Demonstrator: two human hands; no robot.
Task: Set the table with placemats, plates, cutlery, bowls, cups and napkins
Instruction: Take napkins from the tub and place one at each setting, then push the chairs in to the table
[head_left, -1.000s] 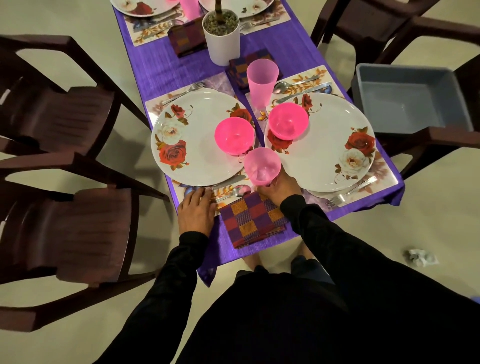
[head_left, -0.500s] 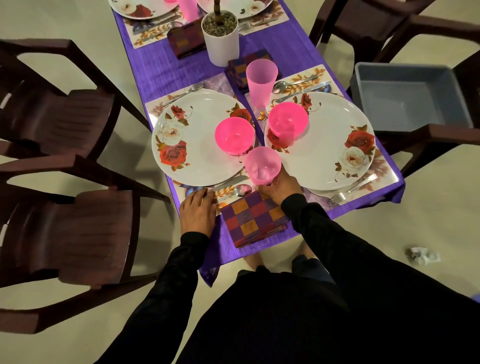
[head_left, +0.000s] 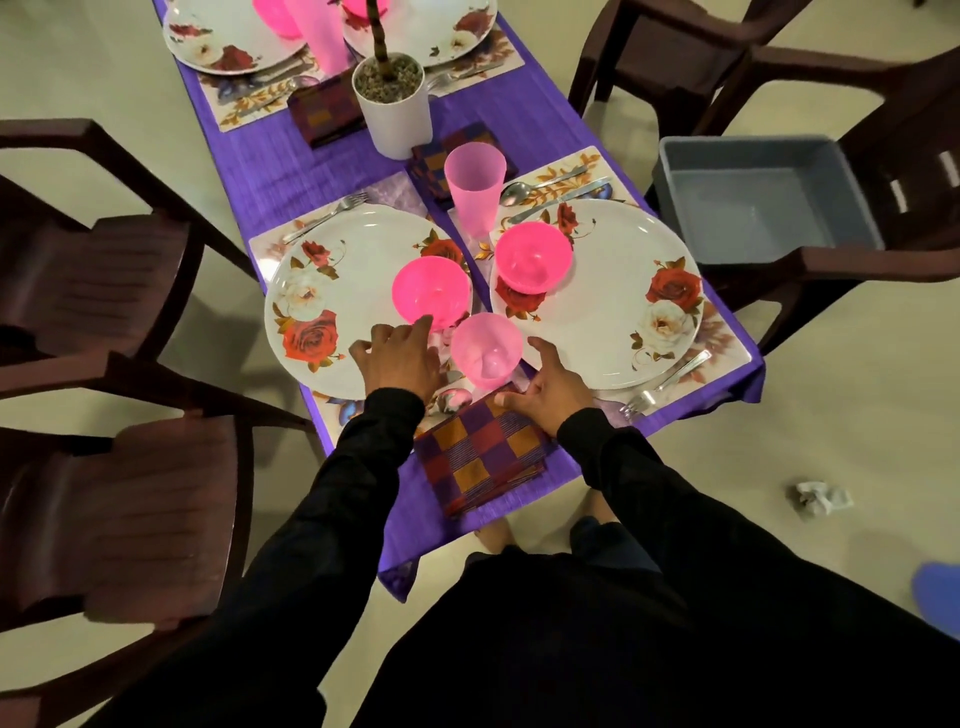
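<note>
While translucent pink cup (head_left: 486, 349) stands, checked napkin (head_left: 480, 462), round floral plate (head_left: 332, 306).

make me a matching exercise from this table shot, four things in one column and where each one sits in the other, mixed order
Things:
1. checked napkin
2. grey tub
3. white pot
4. left pink bowl

Places:
A. on a floral plate, by the left hand
B. on a chair seat right of the table
C. at the near table edge, under the right hand
D. mid-table on the purple cloth

Pairs: 1-C, 2-B, 3-D, 4-A
</note>
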